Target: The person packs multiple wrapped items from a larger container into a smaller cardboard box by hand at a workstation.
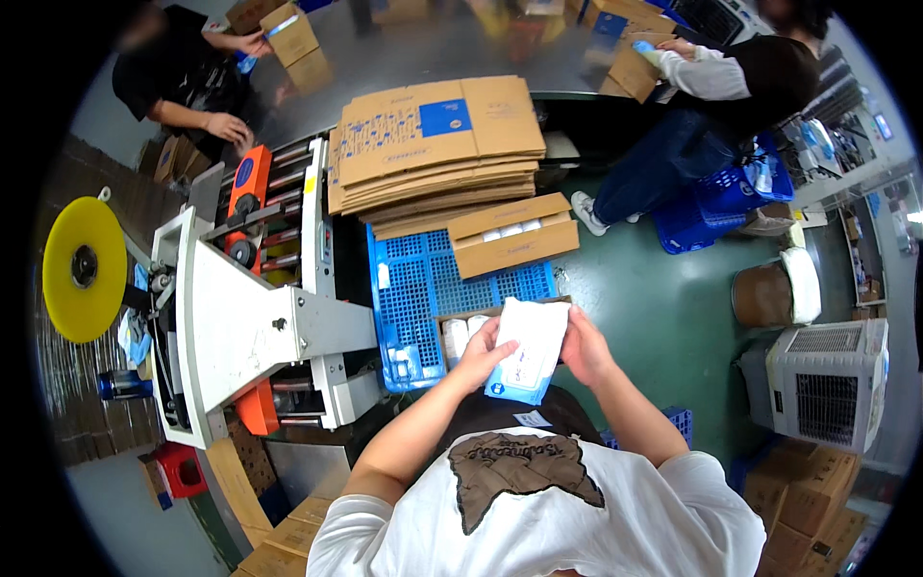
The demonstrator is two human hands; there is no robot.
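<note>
Left hand (481,360) holds a soft white-and-blue plastic packet (529,344), thumb on the printed front, other fingers bent close at its left edge – narrow grip; right hand (587,350) has bent fingers against the packet's upper right edge – can't tell how tightly they close, some are hidden; packet is a smooth, slightly crinkled rectangle, tilted in front of the chest, blue band at its lower end; it's above the near right part of a blue lattice plastic pallet (408,306), over an open carton with white packs (456,339) showing at left; second open cardboard carton (511,253), pale contents, sits farther back; behind it, a stack of flattened corrugated cartons (433,146), brown with a blue printed panel; at left, a white metal carton-sealing machine (236,306) with metal rollers, orange parts and a round yellow disc (85,272).
</note>
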